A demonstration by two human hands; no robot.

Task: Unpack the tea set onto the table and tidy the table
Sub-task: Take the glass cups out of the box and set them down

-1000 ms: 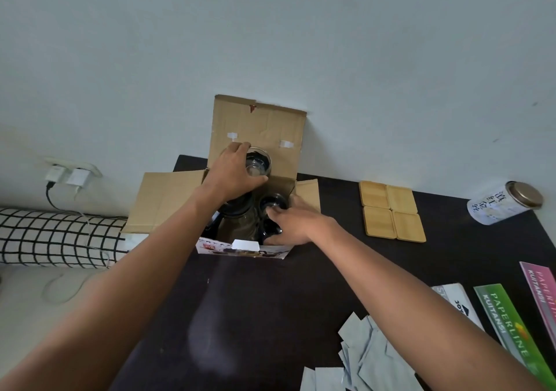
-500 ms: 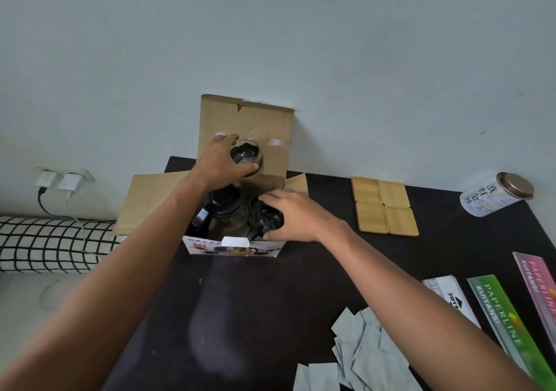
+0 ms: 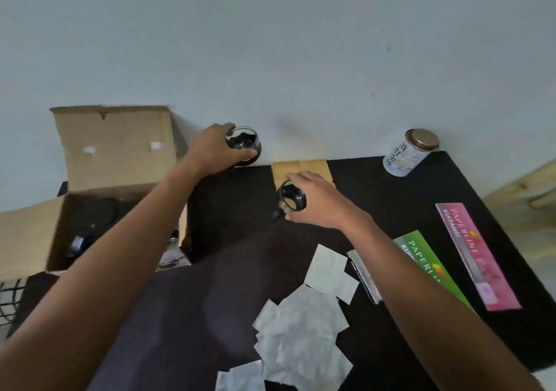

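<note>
Glass cups are in both hands: the left hand (image 3: 216, 150) grips one glass cup (image 3: 243, 145) at the counter's (image 3: 234, 210) far edge, and the right hand (image 3: 316, 201) grips a second cup (image 3: 290, 201) over the bamboo coasters (image 3: 301, 169). Step: transferring cups from the cardboard box (image 3: 114, 162) at the far-left corner. Next, seat each cup upright; a dark teapot (image 3: 93, 222) remains boxed.

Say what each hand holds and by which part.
Left hand grips a glass cup by its side, near the rim. Right hand grips a second glass cup from above, around its rim.
</note>
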